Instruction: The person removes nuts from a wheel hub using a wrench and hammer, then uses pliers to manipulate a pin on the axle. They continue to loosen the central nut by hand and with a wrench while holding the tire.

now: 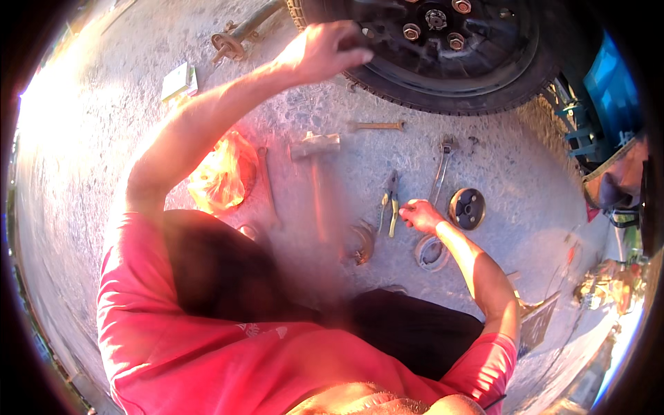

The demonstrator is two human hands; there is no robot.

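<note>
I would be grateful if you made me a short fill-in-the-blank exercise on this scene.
1. The hand at the wheel is the person's ____ one.
2. In the picture, the hammer lies to the ____ of the plastic bag.
3. The right hand is near the yellow-handled ____.

Missing words: left; right; pliers.

Shows a black wheel (443,59), partly out of view, with a treaded tyre (415,99) and coppery nuts (455,41) around a splined hub (436,19); has, on the person's side of that wheel, pliers (391,191) lying flat, nose toward the tyre, yellowish handles slightly parted
</note>
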